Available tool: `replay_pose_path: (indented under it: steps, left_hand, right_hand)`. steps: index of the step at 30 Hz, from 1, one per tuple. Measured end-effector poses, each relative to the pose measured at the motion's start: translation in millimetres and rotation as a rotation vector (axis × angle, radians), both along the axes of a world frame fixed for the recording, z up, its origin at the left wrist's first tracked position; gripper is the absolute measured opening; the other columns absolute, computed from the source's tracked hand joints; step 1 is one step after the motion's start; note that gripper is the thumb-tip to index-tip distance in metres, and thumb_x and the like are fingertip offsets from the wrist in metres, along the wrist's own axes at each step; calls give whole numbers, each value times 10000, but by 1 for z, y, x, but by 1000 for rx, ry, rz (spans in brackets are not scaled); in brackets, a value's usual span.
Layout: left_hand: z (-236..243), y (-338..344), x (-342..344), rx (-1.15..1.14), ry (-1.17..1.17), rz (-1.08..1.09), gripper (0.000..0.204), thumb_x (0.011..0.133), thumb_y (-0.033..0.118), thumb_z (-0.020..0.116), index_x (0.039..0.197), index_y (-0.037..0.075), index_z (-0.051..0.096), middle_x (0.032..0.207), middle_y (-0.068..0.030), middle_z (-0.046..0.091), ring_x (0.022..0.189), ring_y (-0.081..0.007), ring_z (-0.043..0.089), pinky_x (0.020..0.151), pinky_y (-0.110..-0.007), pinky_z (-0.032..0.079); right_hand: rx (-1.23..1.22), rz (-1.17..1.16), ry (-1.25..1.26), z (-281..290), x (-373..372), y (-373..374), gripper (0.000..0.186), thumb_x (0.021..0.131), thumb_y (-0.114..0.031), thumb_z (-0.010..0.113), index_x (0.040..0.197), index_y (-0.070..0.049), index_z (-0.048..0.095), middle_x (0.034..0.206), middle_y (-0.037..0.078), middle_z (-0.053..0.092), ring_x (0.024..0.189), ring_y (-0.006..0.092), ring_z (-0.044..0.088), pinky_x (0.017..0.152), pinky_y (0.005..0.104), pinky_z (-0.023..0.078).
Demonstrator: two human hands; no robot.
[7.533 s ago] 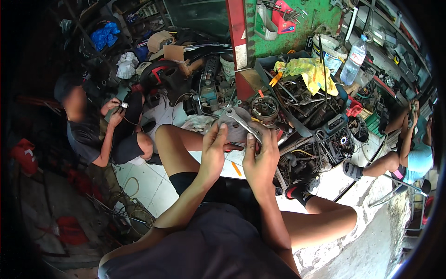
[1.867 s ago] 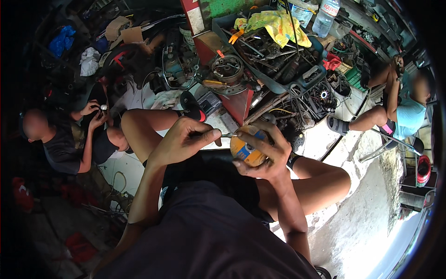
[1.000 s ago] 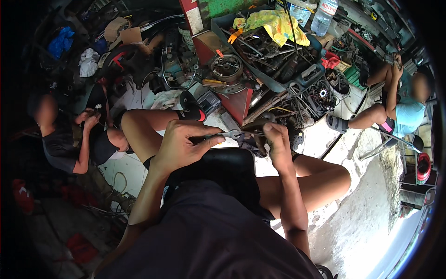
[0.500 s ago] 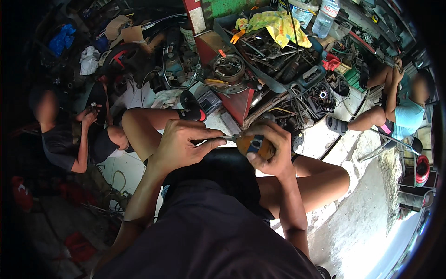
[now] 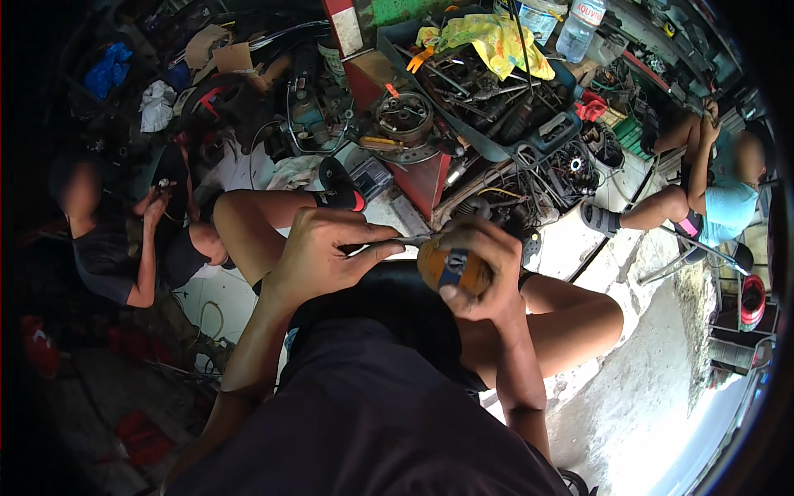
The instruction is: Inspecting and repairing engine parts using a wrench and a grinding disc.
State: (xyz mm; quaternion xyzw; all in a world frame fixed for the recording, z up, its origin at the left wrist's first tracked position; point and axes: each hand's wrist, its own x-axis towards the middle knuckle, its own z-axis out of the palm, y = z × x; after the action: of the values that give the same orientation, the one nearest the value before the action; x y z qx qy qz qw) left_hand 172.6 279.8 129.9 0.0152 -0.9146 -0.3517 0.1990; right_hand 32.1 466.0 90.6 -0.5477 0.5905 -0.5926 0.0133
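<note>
In front of my lap, my left hand (image 5: 331,256) pinches a metal wrench (image 5: 411,240), its fingers covering much of the handle. The exposed end points right and meets the upper left edge of an orange round disc (image 5: 430,266) with a blue label and centre hole. My right hand (image 5: 484,264) grips this disc, fingers curled over its top and right side and thumb across its lower face. Whether the wrench end touches the disc or lies just behind it I cannot tell.
People sit at left (image 5: 103,248) and right (image 5: 728,211), each handling small objects. Ahead are a parts tray (image 5: 496,116) with a yellow cloth (image 5: 488,45), a wheel hub (image 5: 401,116), a water bottle (image 5: 579,33) and piled greasy parts. My bent legs flank my hands.
The disc has turned from edge-on to show its orange face as my right hand rotated. Earlier, the wrench lay diagonally across a grey disc face, held by both hands.
</note>
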Motion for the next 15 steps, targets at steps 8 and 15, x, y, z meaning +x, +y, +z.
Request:
replay_pose_path:
  steps: [8,15]
  left_hand:
    - [0,2,-6,59,-3,2,156,715,131,777,840,50,727,573,-66,594,462,-151,525,438,-273,367]
    - [-6,-1,-12,22,41,-19,149,725,113,768,845,40,721,562,-55,572,449,-132,486,428,-268,343]
  right_hand:
    - [-8,-17,-2,-2,-7,-1,398,523,-207,768,854,-15,660,831,138,632,735,283,637,674,335,514]
    - [-33,-41,29,1,-5,1,406,512,-190,781,866,-28,665,821,131,622,734,270,639,652,327,517]
